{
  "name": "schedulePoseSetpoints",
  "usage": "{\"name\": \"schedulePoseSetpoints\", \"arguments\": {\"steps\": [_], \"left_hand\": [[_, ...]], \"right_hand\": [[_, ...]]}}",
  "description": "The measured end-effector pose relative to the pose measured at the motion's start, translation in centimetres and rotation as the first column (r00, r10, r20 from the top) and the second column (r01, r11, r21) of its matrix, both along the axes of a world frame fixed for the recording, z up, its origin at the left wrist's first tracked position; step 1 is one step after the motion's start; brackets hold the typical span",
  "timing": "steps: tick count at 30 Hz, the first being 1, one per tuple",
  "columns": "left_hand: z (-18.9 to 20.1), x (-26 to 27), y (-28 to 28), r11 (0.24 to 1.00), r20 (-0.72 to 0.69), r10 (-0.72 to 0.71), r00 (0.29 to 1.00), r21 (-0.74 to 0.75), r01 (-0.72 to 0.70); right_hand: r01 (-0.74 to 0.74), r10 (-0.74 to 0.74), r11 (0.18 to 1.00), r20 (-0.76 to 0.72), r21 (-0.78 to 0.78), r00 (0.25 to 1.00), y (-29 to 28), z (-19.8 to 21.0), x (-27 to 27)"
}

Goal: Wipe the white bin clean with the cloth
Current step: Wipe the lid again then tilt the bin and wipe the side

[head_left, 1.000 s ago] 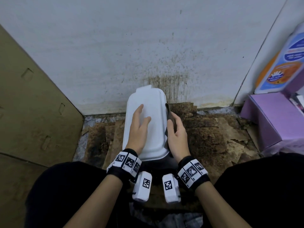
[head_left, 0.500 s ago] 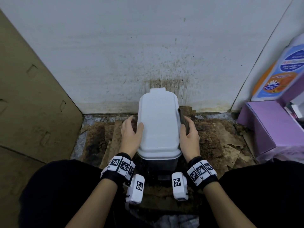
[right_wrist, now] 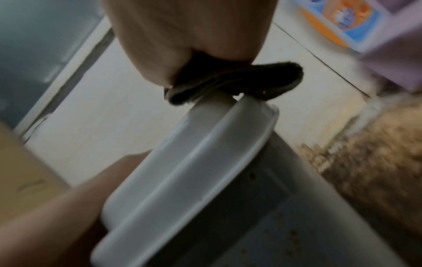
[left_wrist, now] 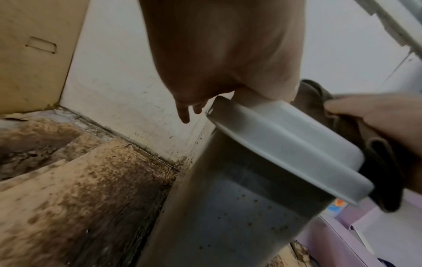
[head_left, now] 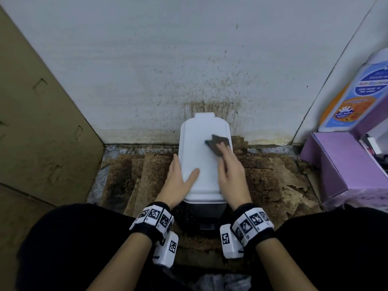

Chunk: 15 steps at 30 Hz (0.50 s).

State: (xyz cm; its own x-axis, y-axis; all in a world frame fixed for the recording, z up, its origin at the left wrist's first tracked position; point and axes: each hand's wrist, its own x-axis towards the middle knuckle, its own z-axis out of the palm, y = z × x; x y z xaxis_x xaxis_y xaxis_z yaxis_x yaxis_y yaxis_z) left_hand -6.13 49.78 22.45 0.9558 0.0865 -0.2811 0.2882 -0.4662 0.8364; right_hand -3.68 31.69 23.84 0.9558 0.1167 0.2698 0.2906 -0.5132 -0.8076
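The white bin (head_left: 199,164) stands against the stained wall, its lid shut and its grey body speckled with dirt (left_wrist: 228,216). My right hand (head_left: 224,152) holds a dark folded cloth (head_left: 217,143) and presses it onto the far right part of the lid. The right wrist view shows the cloth (right_wrist: 239,81) bunched under my palm on the lid's edge (right_wrist: 182,171). My left hand (head_left: 184,173) rests on the lid's left edge, thumb across the top and fingers straight along the side. In the left wrist view those fingers (left_wrist: 182,112) hang beside the lid (left_wrist: 285,144).
A brown cardboard panel (head_left: 37,122) leans on the left. Stained cardboard sheets (head_left: 147,175) cover the floor round the bin. A purple box (head_left: 340,164) and a bottle with a blue and orange label (head_left: 357,97) stand on the right. My black-clad knees flank the bin.
My right hand has come up from the bin's right side onto the lid with the cloth. My left thumb has moved onto the lid top.
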Motion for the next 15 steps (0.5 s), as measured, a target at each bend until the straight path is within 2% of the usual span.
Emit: {"name": "schedulePoseSetpoints", "arguments": {"steps": [1, 2, 3, 5, 8, 10, 15], "left_hand": [[-0.1, 0.0, 0.0, 1.000, 0.008, 0.000, 1.000, -0.011, 0.000], [-0.3, 0.0, 0.1, 1.000, 0.010, 0.001, 1.000, -0.023, -0.001], [-0.3, 0.0, 0.1, 1.000, 0.009, 0.003, 1.000, -0.031, -0.003], [-0.4, 0.0, 0.1, 0.999, 0.007, 0.004, 1.000, -0.035, -0.004], [-0.3, 0.0, 0.1, 0.999, 0.000, -0.007, 1.000, -0.034, 0.007], [-0.3, 0.1, 0.0, 1.000, 0.000, -0.012, 1.000, -0.026, 0.012], [-0.3, 0.0, -0.2, 0.999, -0.008, -0.015, 1.000, -0.038, 0.015]], "right_hand": [[-0.037, 0.043, 0.973, 0.019, -0.229, 0.999, 0.3, -0.4, -0.2], [-0.036, 0.063, 0.901, 0.048, -0.433, 0.997, 0.6, -0.8, -0.3], [-0.020, 0.076, 0.830, 0.079, -0.557, 0.994, 0.7, -0.9, -0.4], [-0.007, 0.090, 0.758, 0.095, -0.652, 0.991, 0.9, -0.8, -0.3], [-0.050, 0.123, 0.705, 0.053, -0.707, 0.991, 0.8, -0.6, 1.5], [-0.098, 0.142, 0.706, 0.005, -0.702, 0.990, 0.3, -0.4, 3.2], [-0.156, 0.105, 0.858, -0.131, -0.490, 0.986, -0.9, -0.2, 5.0]]}}
